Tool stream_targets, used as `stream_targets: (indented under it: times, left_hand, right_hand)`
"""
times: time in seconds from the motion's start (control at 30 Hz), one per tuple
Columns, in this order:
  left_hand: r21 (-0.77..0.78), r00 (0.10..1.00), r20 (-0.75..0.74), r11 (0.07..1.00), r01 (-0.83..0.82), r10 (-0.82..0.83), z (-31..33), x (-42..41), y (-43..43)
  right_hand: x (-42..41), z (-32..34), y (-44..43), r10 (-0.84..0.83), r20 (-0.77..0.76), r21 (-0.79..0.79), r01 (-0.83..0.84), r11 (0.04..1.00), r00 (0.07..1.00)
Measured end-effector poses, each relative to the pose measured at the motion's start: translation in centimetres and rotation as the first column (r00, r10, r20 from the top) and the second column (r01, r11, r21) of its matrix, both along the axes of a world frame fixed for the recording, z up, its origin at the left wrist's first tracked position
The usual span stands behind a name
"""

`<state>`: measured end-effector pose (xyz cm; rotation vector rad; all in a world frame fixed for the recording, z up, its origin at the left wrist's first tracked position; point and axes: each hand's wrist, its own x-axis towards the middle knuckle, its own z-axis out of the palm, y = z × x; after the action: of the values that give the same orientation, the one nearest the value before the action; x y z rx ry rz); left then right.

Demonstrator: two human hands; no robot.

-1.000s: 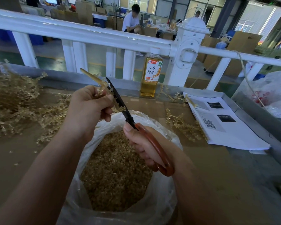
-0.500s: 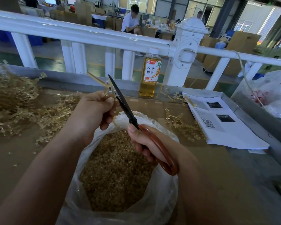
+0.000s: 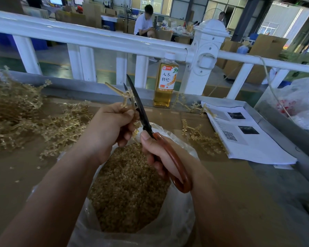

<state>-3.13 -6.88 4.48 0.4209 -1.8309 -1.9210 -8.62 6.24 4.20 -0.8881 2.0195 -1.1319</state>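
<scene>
On the brown surface (image 3: 16,175), behind which one white railing (image 3: 96,38) runs the full width, one large heap of tan plastic sprues (image 3: 16,118) fills the left side. One open clear bag (image 3: 178,220) stands at the near middle, filled with small tan cut pieces (image 3: 128,189). One stack of printed sheets (image 3: 248,139) lies to the right, and a smaller scatter of sprues (image 3: 203,139) lies between it and the bag. One crumpled plastic sack (image 3: 301,104) sits at the far right edge.

Two hands work above the bag's far rim, and they and both forearms hide part of that rim and its sides. The left hand (image 3: 111,127) is curled round one single sprue (image 3: 118,91), which sticks up and away from its fist. The right hand (image 3: 161,154) grips the one pair of scissors (image 3: 144,120) by its red-brown handle loop, thumb pressed near the pivot. Its two dark blades stand slightly apart and point up and away, with the held sprue's fork right at them.

One bottle of amber drink (image 3: 165,84) stands upright at the surface's far edge, just beyond the blade tips and against the railing.
</scene>
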Motion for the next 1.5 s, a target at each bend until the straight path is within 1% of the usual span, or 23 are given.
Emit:
stream_targets:
  times: [0.17, 0.47, 0.6, 0.73, 0.87, 1.0, 1.1, 1.2, 1.23, 1.3, 1.33, 1.4, 1.5]
  left_hand:
    - [0.074, 0.999, -0.025, 0.997, 0.031, -0.029, 0.2, 0.1, -0.1]
    - [0.131, 0.995, -0.063, 0.987, 0.088, -0.081, 0.1, 0.0, -0.1]
    - [0.127, 0.998, -0.042, 0.99, 0.053, -0.048, 0.0, -0.1, 0.2]
    - [0.123, 0.999, -0.033, 0.992, 0.009, -0.005, -0.2, -0.2, 0.3]
    - [0.119, 0.999, -0.032, 0.993, -0.006, 0.01, -0.2, -0.2, 0.3]
    - [0.039, 0.998, 0.009, 0.997, -0.069, 0.069, -0.3, -0.3, 0.4]
    - [-0.029, 0.993, -0.012, 0.992, -0.119, 0.119, -0.4, -0.3, 0.5]
    - [-0.088, 0.985, -0.05, 0.981, -0.17, 0.167, -0.5, -0.4, 0.6]
    - [-0.094, 0.983, -0.055, 0.98, -0.178, 0.173, -0.5, -0.4, 0.6]
    - [-0.088, 0.985, -0.04, 0.981, -0.17, 0.167, -0.5, -0.3, 0.4]
    - [-0.078, 0.988, -0.023, 0.985, -0.156, 0.155, -0.4, -0.2, 0.3]
    - [-0.059, 0.992, 0.006, 0.99, -0.128, 0.128, -0.4, -0.2, 0.1]
    - [-0.069, 0.991, 0.014, 0.989, -0.135, 0.136, -0.4, -0.1, -0.2]
  right_hand:
    - [0.3, 0.3, 0.0, -0.022, 0.115, -0.04, 0.027, 0.999, 0.993]
    - [0.2, 0.3, 0.1, -0.017, 0.142, -0.08, 0.029, 0.996, 0.99]
    - [0.0, -0.1, 0.0, -0.002, 0.08, -0.041, 0.005, 0.999, 0.997]
    - [0.1, -0.4, 0.0, -0.009, 0.095, -0.056, 0.014, 0.998, 0.995]
    - [-0.3, -0.6, 0.0, -0.001, 0.051, -0.041, 0.003, 0.999, 0.999]
    - [0.0, -0.8, -0.1, 0.039, 0.163, -0.117, -0.02, 0.993, 0.986]
    - [-0.1, -0.9, -0.4, 0.043, 0.024, -0.081, -0.041, 0.996, 0.999]
    - [-0.5, -0.9, -0.3, 0.048, -0.034, -0.049, -0.05, 0.998, 0.998]
    - [-0.6, -0.9, -0.2, 0.044, 0.0, -0.053, -0.044, 0.998, 0.999]
    - [-0.6, -0.8, -0.2, 0.031, 0.115, -0.088, -0.02, 0.996, 0.993]
    - [-0.7, -0.8, -0.2, 0.033, 0.077, -0.074, -0.027, 0.997, 0.996]
    - [-0.6, -0.9, -0.3, 0.041, -0.048, -0.047, -0.043, 0.998, 0.998]
    - [-0.5, -0.8, -0.3, 0.046, -0.053, -0.04, -0.048, 0.998, 0.998]
